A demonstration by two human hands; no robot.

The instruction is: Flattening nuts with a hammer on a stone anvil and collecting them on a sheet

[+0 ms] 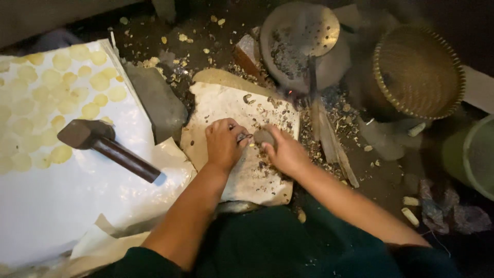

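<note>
The left hand (pixel 224 142) is closed around a small dark tool (pixel 242 137). The right hand (pixel 284 152) grips a round grey stone (pixel 264 136) on the pale board (pixel 221 105). A hammer (pixel 105 146) lies nearby on the white sheet (pixel 51 206).

Two hands, the left hand (pixel 224 143) and the right hand (pixel 284 152), both on one pale work slab (pixel 242 175); one small grey stone (pixel 264 136) at the right fingers; one hammer (pixel 105 146) lying on one white sheet (pixel 62 206); many thin yellowish discs (pixel 56 77) on that sheet, too many to count surely; one woven basket (pixel 418 72); one round metal pan (pixel 298 44); one green bucket (pixel 476 154), partly out of view; one flat grey stone (pixel 157 103).
</note>
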